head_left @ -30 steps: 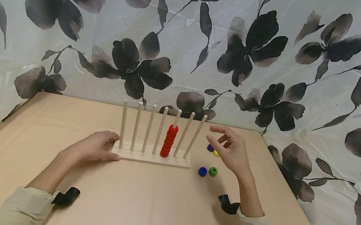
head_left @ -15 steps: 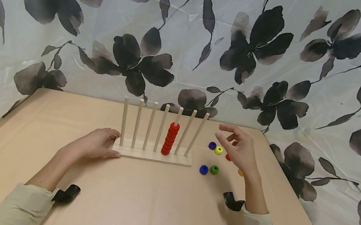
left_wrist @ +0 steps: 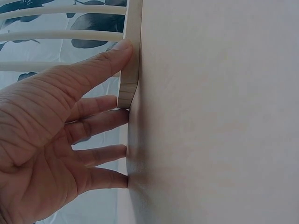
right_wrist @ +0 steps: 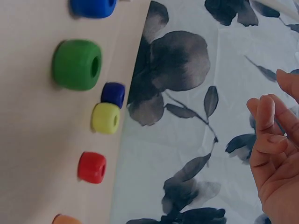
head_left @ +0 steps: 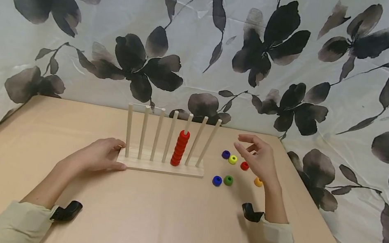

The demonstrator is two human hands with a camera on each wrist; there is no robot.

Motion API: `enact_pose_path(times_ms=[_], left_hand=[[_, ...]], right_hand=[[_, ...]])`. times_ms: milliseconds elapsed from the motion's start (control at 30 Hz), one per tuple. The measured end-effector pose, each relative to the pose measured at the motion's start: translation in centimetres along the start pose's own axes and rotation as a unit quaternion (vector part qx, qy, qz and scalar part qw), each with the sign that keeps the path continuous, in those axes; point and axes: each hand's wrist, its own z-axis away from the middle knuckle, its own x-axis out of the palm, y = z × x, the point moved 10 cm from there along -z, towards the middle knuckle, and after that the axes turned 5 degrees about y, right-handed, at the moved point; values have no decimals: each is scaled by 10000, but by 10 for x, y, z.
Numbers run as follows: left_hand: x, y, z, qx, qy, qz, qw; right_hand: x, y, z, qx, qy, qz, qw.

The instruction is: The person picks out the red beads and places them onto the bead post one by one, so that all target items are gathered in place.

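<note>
A wooden peg rack (head_left: 161, 168) stands upright on the table, with a row of bare pegs and a stack of red beads (head_left: 180, 148) on one peg right of its middle. My left hand (head_left: 102, 154) grips the left end of its base. In the left wrist view the thumb (left_wrist: 122, 45) lies on the base's edge and the other fingers reach behind and beside it. Over the loose beads at the right hovers my right hand (head_left: 259, 157), fingers loosely bent and holding nothing. Under it lies a red bead (head_left: 244, 166), with an orange bead (head_left: 258, 182) by the wrist.
Between rack and right hand lie a blue bead (head_left: 217, 180), a green bead (head_left: 228, 180), a dark blue bead (head_left: 226, 154) and a yellow bead (head_left: 232, 159). A floral cloth (head_left: 196, 55) hangs behind the table (head_left: 151, 215).
My right hand has drifted right, away from the rack, uncovering the red and orange beads. The left hand keeps its hold on the base, and the red stack looks the same.
</note>
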Motion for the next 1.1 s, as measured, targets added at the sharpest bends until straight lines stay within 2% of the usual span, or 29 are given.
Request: enact_pose_path(times_ms=[400,633,800,1100], left_hand=[[1,1,1,96,38,17,9999],[-3,1,7,114,125,-82,9998],[-2,4,4,157,113,-22,9998],[-1,4,1,70,28,-32,10000]], right_hand=[[1,37,-1,402,-299,266,9984],[9,52,-2,574,-578,396,9959],[4,63,1,767,-605,547,9937],[4,88,7,1204,-956,733,9854]])
